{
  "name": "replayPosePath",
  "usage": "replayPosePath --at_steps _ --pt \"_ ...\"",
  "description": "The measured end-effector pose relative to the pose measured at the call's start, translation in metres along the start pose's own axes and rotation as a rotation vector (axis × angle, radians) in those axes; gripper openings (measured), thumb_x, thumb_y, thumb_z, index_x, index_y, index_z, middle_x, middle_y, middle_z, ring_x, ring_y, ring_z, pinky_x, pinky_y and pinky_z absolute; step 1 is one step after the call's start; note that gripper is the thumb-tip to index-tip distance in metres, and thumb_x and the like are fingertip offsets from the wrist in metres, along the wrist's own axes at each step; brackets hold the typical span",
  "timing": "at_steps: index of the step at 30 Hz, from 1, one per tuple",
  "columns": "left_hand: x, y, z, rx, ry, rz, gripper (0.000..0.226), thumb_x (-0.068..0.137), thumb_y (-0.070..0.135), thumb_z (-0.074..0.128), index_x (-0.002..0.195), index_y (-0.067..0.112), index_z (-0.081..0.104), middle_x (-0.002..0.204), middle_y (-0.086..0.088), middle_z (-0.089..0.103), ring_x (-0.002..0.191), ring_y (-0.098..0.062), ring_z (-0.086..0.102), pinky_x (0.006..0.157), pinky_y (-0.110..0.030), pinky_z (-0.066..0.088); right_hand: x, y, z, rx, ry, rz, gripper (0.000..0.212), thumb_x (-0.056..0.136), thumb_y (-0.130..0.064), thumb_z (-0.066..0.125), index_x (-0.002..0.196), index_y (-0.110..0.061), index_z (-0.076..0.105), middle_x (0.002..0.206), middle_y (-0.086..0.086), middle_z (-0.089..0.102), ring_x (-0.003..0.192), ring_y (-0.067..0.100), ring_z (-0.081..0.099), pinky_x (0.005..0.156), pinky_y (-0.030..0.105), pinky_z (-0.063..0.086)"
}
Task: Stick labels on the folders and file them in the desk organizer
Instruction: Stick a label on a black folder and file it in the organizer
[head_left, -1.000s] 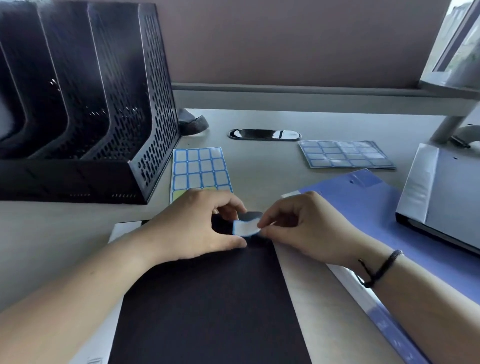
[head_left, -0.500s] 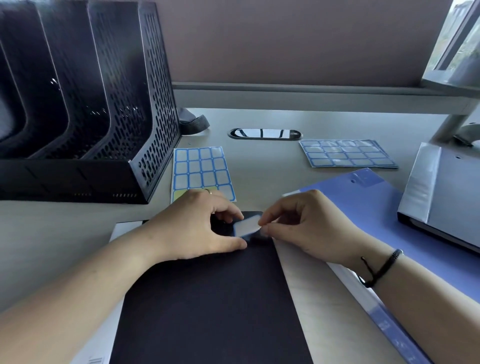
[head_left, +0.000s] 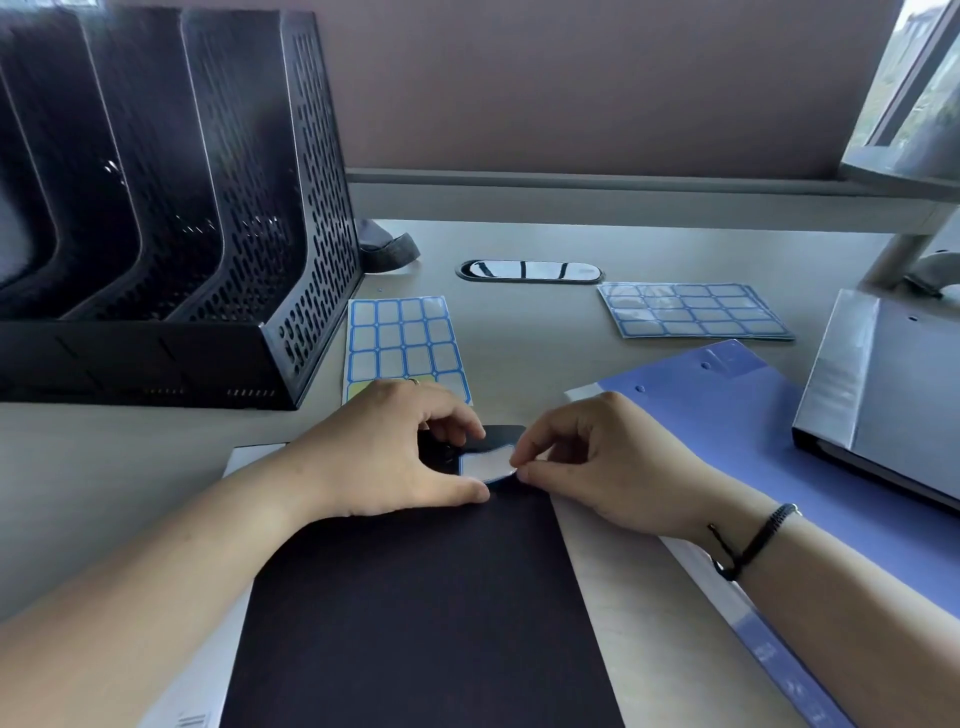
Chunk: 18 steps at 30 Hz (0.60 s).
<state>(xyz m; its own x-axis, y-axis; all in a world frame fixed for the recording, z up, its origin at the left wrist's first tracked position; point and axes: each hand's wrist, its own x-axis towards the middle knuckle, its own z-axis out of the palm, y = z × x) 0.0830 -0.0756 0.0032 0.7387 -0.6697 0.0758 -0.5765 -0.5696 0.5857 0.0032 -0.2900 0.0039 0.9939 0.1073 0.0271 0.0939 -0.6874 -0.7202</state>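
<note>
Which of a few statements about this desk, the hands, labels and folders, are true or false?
1. Both hands, left hand and right hand, pinch one blue-bordered white label over the flat black folder. True.
2. The black mesh desk organizer stands at the right. False: at the left.
3. Two blue-bordered label sheets, one and another, lie on the desk. True.
4. The blue plastic folder sits inside the organizer. False: it lies on the desk at the right.
</note>
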Motion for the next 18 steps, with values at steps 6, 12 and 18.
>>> replayPosePath --at_steps 6,12,18 --pt "0.0004 -0.0035 0.0008 0.019 -0.001 0.072 0.024 0.069 0.042 0.087 0.089 0.034 0.076 0.09 0.015 0.07 0.093 -0.005 0.065 0.082 -0.024 0.049 -0.0005 0.0006 0.0007 -0.024 0.004 0.001 0.014 0.085 -0.023 0.073 0.077 -0.035 0.071 0.054 -0.02 0.058 0.053 -0.001 0.053 0.053 0.009 0.037" --pt "0.0008 -0.0061 0.0009 0.017 -0.008 0.106 0.015 0.073 0.04 0.085 0.084 0.036 0.077 0.09 0.017 0.068 0.09 -0.006 0.064 0.082 -0.024 0.048 -0.0004 0.0011 0.0008 -0.034 0.004 0.001 0.012 0.084 -0.023 0.073 0.079 -0.034 0.072 0.055 -0.019 0.058 0.054 -0.001 0.053 0.053 0.009 0.037" --pt "0.0011 -0.0081 0.0021 0.028 -0.001 0.141 0.008 0.076 0.039 0.084 0.082 0.036 0.079 0.091 0.02 0.065 0.088 -0.004 0.063 0.078 -0.021 0.047 -0.0006 0.003 0.0013 -0.056 0.009 -0.005 0.009 0.083 -0.025 0.073 0.08 -0.034 0.073 0.058 -0.016 0.06 0.056 0.001 0.055 0.055 0.011 0.039"
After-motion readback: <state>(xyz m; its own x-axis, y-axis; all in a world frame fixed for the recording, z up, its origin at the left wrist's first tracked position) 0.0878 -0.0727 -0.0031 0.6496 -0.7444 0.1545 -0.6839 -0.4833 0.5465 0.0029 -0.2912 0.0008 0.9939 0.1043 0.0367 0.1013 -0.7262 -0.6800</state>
